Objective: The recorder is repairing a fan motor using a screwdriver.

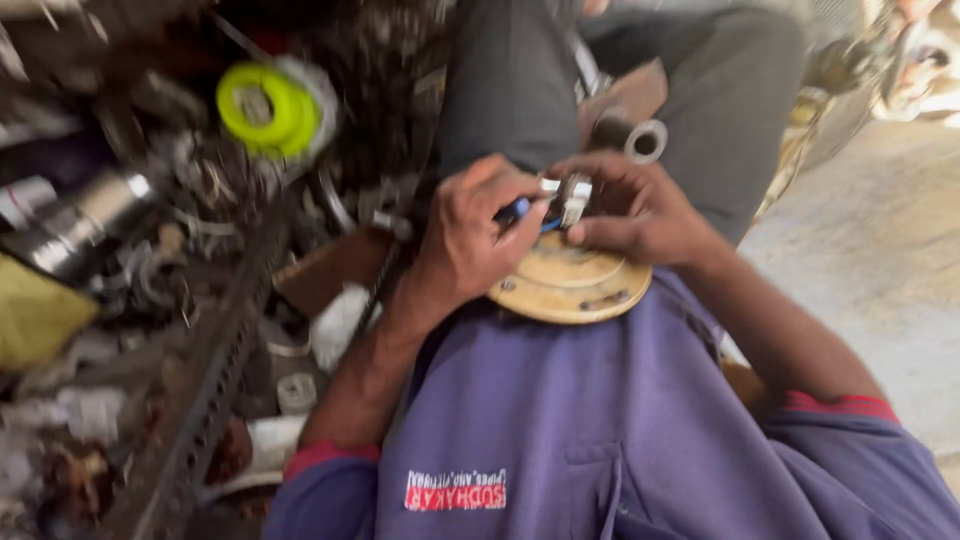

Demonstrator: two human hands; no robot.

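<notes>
A round, flat, tan disc (570, 285) rests against my purple shirt at the chest, tilted a little, its face scuffed and marked with a raised inner circle and a few small dark holes near the rim. On its upper edge sits a small white and metal part (575, 198), upright, pinched by my right hand (640, 210). My left hand (470, 240) holds a tool with a blue handle (520, 209), its tip touching the small part. Blur hides the finer details of both the part and the tool.
</notes>
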